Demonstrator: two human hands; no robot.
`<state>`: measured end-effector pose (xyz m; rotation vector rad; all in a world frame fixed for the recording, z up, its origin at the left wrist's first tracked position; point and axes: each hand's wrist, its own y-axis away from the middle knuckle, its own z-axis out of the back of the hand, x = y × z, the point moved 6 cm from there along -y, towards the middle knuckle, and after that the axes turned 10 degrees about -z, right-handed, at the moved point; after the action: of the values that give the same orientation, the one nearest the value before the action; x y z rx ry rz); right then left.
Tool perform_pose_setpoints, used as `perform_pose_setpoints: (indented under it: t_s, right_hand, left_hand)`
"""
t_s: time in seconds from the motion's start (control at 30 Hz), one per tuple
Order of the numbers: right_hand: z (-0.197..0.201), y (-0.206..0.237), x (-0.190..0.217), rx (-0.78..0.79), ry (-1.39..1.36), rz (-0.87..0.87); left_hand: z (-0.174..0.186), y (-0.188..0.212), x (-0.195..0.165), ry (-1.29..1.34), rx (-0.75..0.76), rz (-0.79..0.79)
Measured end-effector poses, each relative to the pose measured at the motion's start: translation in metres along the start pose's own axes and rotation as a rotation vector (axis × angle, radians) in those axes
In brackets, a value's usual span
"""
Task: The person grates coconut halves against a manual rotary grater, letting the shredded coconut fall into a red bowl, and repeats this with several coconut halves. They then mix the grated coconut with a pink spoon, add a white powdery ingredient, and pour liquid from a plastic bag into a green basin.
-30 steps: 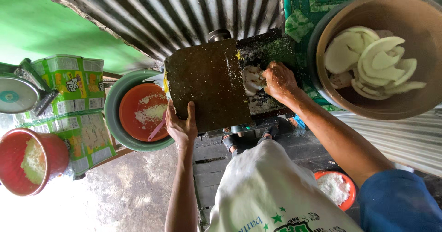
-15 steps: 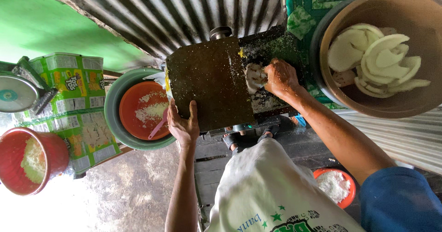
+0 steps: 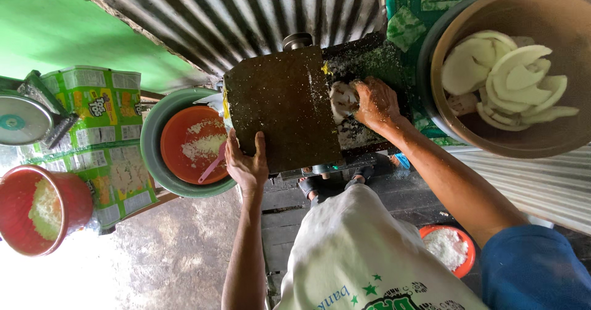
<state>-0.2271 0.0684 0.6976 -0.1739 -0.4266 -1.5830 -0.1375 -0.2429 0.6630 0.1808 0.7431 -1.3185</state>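
right hand (image 3: 375, 104) still closed on coconut piece (image 3: 342, 99), pressed at grater machine (image 3: 289, 110) | left hand (image 3: 246, 162) open, unmoved, bracing cover's near edge | grating ongoing

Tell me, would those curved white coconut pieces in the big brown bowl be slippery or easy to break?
The curved white coconut pieces in the big brown bowl look thick and hold their arcs, so probably stiff rather than floppy. Their smooth surfaces look moist, so likely a bit slippery. Loosely stacked, they would probably slide if nudged.
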Motion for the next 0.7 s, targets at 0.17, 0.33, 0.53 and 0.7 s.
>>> perform_pose_setpoints:
  t_s: [0.17,0.33,0.53,0.7]
  right_hand:
    - [-0.003,-0.002,0.001,0.019,0.036,0.003]
    - [-0.010,-0.003,-0.002,0.031,0.036,-0.013]
    - [-0.016,-0.001,-0.004,0.011,0.050,0.007]
    - [-0.018,0.000,-0.003,0.026,0.019,-0.004]
  left_hand:
    - [-0.002,0.000,0.003,0.016,0.002,0.012]
    - [-0.002,-0.001,0.003,-0.007,0.013,0.012]
    - [0.000,0.003,0.000,0.037,-0.010,0.004]
    - [-0.003,0.001,0.003,-0.006,0.012,0.028]
